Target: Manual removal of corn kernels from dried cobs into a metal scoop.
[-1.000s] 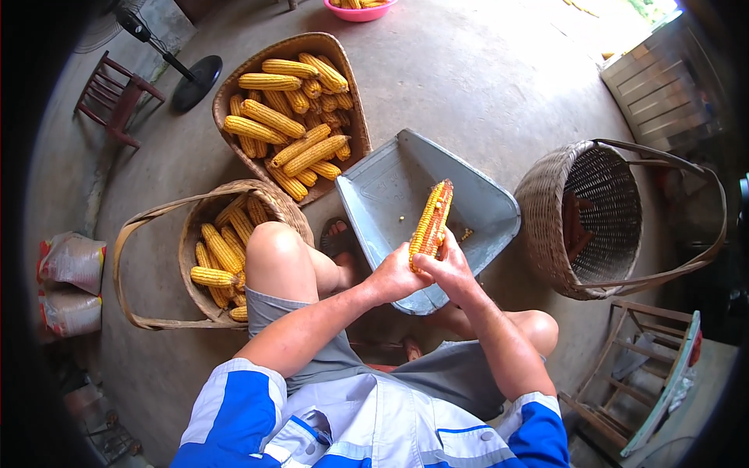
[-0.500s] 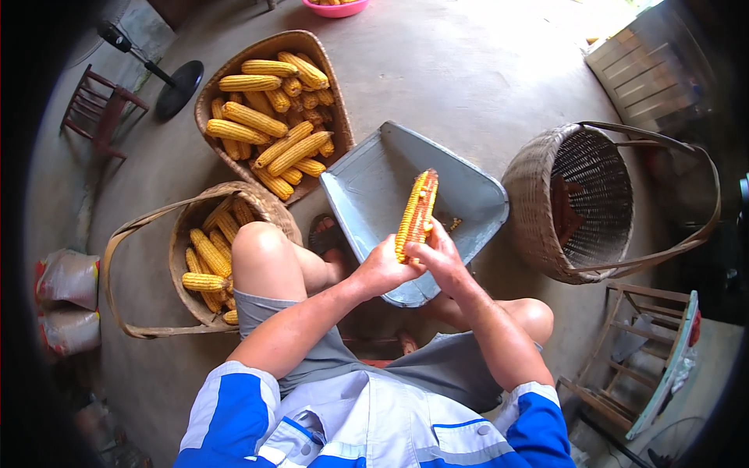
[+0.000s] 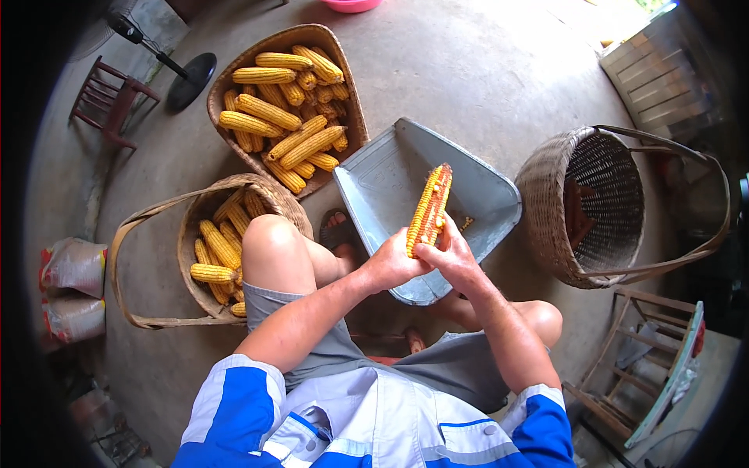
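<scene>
- A half-stripped yellow corn cob with a bare reddish core showing along one side [image 3: 430, 206] stands nearly upright above the grey metal scoop-shaped tray [image 3: 374, 183], its lower end held between both hands.
- The left hand [image 3: 392, 265] has its grip closed around the lower end of the cob from the left.
- The right hand [image 3: 450, 255] is wrapped on the cob from the right, its thumb pressed against the kernels near the bottom; this grip is closed on the cob too.
- A few loose yellow kernels [image 3: 466, 223] lie in the tray just beside the cob.
- The tray rests on the grey concrete floor [image 3: 484, 86] in front of the person's bare knees, one sandalled foot [image 3: 340, 232] at its near edge.
- A flat woven scoop basket heaped with whole yellow cobs [image 3: 282, 109] sits just left of the tray.
- A round handled wicker basket of more cobs [image 3: 218, 253] stands beside the left knee.
- A deep round wicker basket holding dark stripped cores [image 3: 589, 207] stands to the right, near the tray.
- A small wooden chair [image 3: 105, 101] and two filled sacks [image 3: 72, 288] lie well apart at the left.
</scene>
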`<control>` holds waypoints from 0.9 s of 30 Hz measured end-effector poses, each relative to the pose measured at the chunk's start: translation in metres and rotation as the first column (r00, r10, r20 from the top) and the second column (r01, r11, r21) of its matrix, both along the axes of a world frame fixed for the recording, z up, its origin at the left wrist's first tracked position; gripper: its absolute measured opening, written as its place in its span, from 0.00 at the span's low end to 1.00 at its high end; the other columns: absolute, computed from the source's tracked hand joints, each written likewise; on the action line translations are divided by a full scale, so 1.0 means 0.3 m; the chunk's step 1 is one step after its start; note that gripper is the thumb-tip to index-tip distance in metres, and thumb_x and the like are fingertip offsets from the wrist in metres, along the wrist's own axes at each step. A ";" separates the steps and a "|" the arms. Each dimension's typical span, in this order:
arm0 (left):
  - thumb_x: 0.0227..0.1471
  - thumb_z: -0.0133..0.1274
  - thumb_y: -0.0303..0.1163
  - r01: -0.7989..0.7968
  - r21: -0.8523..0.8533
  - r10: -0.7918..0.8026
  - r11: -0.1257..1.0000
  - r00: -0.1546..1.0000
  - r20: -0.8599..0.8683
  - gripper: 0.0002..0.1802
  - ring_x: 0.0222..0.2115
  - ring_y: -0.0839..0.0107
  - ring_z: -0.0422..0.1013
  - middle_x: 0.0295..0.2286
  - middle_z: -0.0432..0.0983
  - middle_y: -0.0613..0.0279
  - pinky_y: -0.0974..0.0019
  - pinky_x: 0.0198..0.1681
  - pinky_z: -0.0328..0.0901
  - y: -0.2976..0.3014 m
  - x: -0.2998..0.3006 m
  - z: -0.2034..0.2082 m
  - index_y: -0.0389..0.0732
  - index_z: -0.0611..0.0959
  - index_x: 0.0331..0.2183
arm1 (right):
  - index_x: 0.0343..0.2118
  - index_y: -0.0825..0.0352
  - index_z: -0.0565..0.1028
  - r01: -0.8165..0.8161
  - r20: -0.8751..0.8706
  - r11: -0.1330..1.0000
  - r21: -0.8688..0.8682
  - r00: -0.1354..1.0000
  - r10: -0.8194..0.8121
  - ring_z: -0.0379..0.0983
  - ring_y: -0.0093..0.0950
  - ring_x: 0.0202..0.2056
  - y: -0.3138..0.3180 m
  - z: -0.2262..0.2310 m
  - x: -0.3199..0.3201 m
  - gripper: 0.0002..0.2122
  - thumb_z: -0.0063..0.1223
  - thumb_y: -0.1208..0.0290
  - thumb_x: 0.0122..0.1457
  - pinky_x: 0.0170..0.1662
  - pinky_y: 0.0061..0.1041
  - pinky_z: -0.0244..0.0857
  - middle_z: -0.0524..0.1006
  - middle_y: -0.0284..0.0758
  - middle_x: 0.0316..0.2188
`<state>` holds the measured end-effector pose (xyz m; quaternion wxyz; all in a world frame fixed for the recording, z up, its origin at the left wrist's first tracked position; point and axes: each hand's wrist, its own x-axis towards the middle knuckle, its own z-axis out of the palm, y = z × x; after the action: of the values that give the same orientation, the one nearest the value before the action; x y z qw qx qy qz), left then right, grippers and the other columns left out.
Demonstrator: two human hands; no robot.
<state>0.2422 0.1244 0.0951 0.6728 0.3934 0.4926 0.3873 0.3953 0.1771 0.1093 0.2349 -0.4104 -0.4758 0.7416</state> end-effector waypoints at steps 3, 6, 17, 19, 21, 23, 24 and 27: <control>0.45 0.64 0.30 -0.033 -0.001 0.033 0.999 0.995 -0.093 0.32 0.41 0.72 0.72 0.40 0.75 0.58 0.67 0.47 0.68 -0.016 0.029 0.026 0.34 0.70 0.50 | 0.64 0.70 0.53 0.041 -0.006 0.998 -0.040 0.999 -0.041 0.67 0.26 0.53 -0.009 -0.009 0.020 0.38 0.61 0.69 0.52 0.58 0.28 0.61 0.69 0.38 0.50; 0.46 0.65 0.34 -0.054 0.013 0.055 0.998 0.966 -0.251 0.33 0.41 0.70 0.73 0.39 0.76 0.56 0.66 0.46 0.68 -0.021 0.032 0.025 0.33 0.69 0.51 | 0.64 0.70 0.54 0.050 -0.028 0.996 -0.077 0.998 -0.053 0.66 0.27 0.54 0.001 0.000 0.016 0.36 0.58 0.71 0.54 0.60 0.28 0.59 0.69 0.37 0.51; 0.46 0.64 0.40 -0.076 0.137 0.120 0.988 0.930 -0.346 0.43 0.45 0.54 0.74 0.43 0.75 0.42 0.58 0.50 0.68 -0.021 0.019 0.044 0.33 0.62 0.56 | 0.64 0.69 0.55 0.020 -0.107 0.998 -0.067 0.994 -0.027 0.66 0.26 0.55 0.007 0.010 0.001 0.38 0.65 0.66 0.54 0.60 0.29 0.59 0.68 0.36 0.53; 0.46 0.64 0.40 -0.092 0.164 0.149 0.982 0.911 -0.384 0.46 0.45 0.52 0.75 0.43 0.75 0.41 0.57 0.50 0.69 -0.023 0.017 0.057 0.35 0.58 0.59 | 0.64 0.69 0.54 -0.006 -0.080 0.999 -0.043 0.997 0.003 0.66 0.27 0.55 0.004 0.029 -0.005 0.40 0.67 0.66 0.52 0.61 0.29 0.58 0.68 0.36 0.53; 0.45 0.64 0.40 -0.101 0.194 0.175 0.976 0.892 -0.416 0.49 0.45 0.49 0.75 0.44 0.74 0.39 0.56 0.50 0.69 -0.019 0.019 0.059 0.38 0.55 0.61 | 0.64 0.69 0.53 -0.026 -0.049 1.000 -0.016 0.998 0.025 0.66 0.27 0.55 0.001 0.034 -0.007 0.42 0.70 0.66 0.50 0.61 0.30 0.58 0.68 0.36 0.53; 0.46 0.64 0.39 -0.084 0.209 0.166 0.974 0.896 -0.412 0.53 0.45 0.46 0.74 0.45 0.74 0.37 0.54 0.49 0.69 -0.016 0.013 0.042 0.41 0.49 0.64 | 0.64 0.68 0.52 -0.036 -0.084 0.995 -0.093 0.996 0.028 0.66 0.27 0.55 -0.004 0.030 -0.015 0.43 0.69 0.69 0.50 0.61 0.30 0.58 0.68 0.36 0.54; 0.46 0.64 0.38 -0.077 0.199 0.156 0.977 0.895 -0.418 0.53 0.45 0.48 0.75 0.44 0.74 0.39 0.55 0.50 0.69 -0.018 0.014 0.044 0.41 0.49 0.64 | 0.64 0.69 0.53 -0.048 -0.097 0.994 -0.095 0.995 0.039 0.67 0.27 0.55 -0.003 0.026 -0.012 0.40 0.67 0.70 0.51 0.61 0.29 0.59 0.68 0.37 0.54; 0.46 0.63 0.37 -0.014 0.177 0.072 0.984 0.943 -0.326 0.53 0.47 0.52 0.74 0.46 0.74 0.41 0.57 0.51 0.68 -0.010 0.005 0.017 0.40 0.49 0.64 | 0.63 0.69 0.54 -0.055 -0.081 0.992 -0.109 0.996 0.046 0.67 0.26 0.55 -0.008 -0.001 0.008 0.37 0.63 0.73 0.53 0.60 0.29 0.59 0.68 0.37 0.54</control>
<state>0.2437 0.1215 0.1002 0.5354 0.4985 0.5717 0.3714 0.3978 0.1748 0.1088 0.2113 -0.3810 -0.4344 0.7884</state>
